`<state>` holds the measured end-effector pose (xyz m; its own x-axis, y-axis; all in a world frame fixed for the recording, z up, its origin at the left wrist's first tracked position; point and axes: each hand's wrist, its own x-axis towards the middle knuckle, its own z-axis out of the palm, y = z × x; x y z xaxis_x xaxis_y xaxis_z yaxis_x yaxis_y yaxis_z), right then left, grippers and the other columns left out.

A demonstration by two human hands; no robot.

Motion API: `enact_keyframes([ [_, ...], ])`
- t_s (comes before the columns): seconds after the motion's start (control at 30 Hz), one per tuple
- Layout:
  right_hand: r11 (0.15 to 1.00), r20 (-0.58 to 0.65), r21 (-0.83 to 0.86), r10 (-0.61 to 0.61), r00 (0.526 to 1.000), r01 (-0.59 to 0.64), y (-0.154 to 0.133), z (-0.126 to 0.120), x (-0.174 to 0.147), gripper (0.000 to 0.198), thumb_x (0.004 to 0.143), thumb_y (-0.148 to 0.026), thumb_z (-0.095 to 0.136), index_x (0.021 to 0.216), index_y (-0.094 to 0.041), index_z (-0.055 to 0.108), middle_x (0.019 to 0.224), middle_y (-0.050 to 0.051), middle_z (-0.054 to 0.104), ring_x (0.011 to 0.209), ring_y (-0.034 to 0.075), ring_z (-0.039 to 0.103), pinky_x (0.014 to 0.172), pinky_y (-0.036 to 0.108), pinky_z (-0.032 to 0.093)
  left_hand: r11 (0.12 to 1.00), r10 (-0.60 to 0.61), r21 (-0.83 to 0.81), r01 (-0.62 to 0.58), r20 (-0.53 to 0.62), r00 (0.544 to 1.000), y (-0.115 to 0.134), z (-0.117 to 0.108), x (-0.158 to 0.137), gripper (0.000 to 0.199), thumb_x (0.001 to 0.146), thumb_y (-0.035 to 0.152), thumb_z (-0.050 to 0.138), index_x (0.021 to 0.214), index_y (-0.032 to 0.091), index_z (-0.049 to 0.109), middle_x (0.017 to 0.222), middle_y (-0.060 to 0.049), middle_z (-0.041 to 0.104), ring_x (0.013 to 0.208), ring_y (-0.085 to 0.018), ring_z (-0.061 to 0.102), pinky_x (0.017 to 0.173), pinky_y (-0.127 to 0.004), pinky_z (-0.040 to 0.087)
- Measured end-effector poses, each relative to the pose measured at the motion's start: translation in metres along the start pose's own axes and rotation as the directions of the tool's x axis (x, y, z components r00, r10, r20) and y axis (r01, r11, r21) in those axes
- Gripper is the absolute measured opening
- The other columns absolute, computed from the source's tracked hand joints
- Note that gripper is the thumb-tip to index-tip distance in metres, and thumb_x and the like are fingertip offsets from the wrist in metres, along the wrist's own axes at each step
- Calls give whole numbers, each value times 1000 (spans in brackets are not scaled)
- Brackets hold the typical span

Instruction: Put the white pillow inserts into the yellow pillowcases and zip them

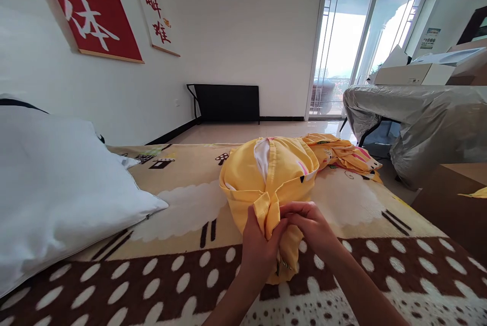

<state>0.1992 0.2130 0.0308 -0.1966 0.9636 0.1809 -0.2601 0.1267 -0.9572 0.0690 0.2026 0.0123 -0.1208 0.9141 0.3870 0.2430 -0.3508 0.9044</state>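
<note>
A yellow printed pillowcase-like fabric cover [243, 164] bulges over something white, which shows through a slit in its top. The cloth is gathered at its near end. My left hand [261, 245] is closed on a folded flap of the yellow fabric, which sticks up between thumb and fingers. Right beside it, my right hand [308, 222] pinches the same gathered edge, its fingertips meeting the left thumb. More of the cloth hangs below both hands. Whether the bundle is a pillow or a quilt inside I cannot tell.
The bundle lies on a patterned blanket [182, 214] with brown spotted border. A white pillow [68, 184] lies at left. Crumpled yellow printed cloth [342, 156] lies behind to the right. Further right stand a plastic-wrapped piece of furniture [426, 113] and a cardboard box [449, 204].
</note>
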Motion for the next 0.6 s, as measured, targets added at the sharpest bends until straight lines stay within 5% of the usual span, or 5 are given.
enact_keyframes([
  [0.27,969,120,-150,-179,976,196,5,-5,5,36,64,-10,49,81,-25,77,93,3,67,86,16,56,81,27,45,996,71,-53,-73,-38,997,1,-2,4,33,78,37,59,104,18,50,96,-7,65,88,-22,64,75,-32,51],
  [0.47,972,212,-168,-125,969,162,-2,-8,4,37,68,-12,53,95,-25,75,101,3,65,90,16,56,80,27,44,997,71,45,-66,-126,989,3,-15,9,26,77,33,57,98,18,56,91,-7,67,87,-23,63,77,-33,50],
  [0.6,987,65,-128,-85,994,93,-4,-31,13,26,66,-18,58,87,-20,75,83,3,69,75,14,58,66,25,43,1000,9,8,-7,-318,948,23,-40,30,36,71,37,66,101,17,59,94,-6,66,88,-22,63,74,-31,50],
])
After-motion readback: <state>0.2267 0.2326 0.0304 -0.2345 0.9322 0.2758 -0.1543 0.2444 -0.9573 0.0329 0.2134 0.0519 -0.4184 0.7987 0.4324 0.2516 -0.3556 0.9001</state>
